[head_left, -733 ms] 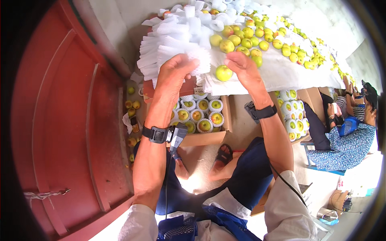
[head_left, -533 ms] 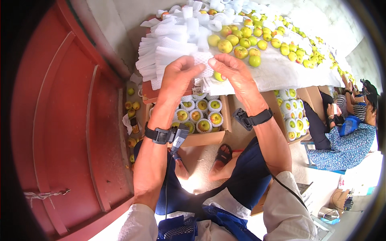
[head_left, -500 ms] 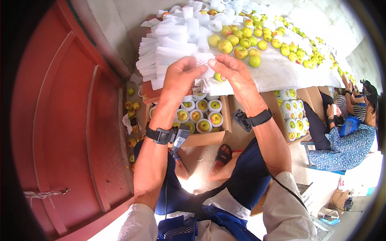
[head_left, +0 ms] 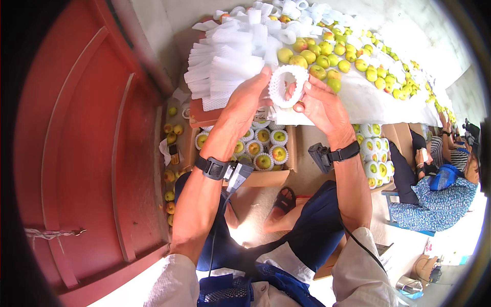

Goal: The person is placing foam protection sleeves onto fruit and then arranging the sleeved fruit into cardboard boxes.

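At near edge of white cloth (head_left: 358, 98): 1 foam sleeve (head_left: 276, 88) held btwn L hand (head_left: 251, 93) & R hand (head_left: 326, 106).
Ring gripped by both, part-curled; 2 boxes (head_left: 262, 179) w/ wrapped apples (head_left: 279, 154) seen nearer.

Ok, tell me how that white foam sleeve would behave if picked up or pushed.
The foam sleeve likely flexes easily, its netted wall curving around an open middle between the left hand and right hand. Being hollow mesh, it's probably light for its size. Pushed, it may squash: the piled sleeves nearby look flattened.
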